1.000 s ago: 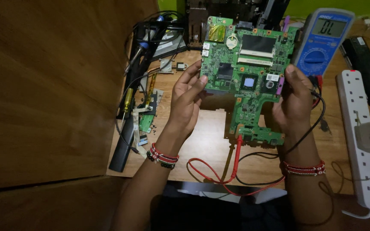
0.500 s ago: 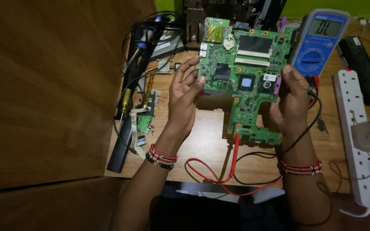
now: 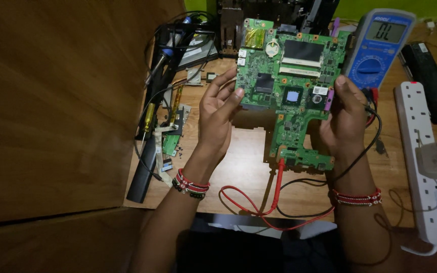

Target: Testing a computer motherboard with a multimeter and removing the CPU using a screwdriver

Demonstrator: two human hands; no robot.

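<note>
Dim warm light from above, sharp centre, dark lower edge (lap in shadow), mild wide-angle bending at edges

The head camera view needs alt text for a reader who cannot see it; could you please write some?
A green laptop circuit board is held up over a wooden desk, gripped by the right hand with the left hand touching its edge. A blue multimeter stands behind, and a red probe lead loops below.
</note>
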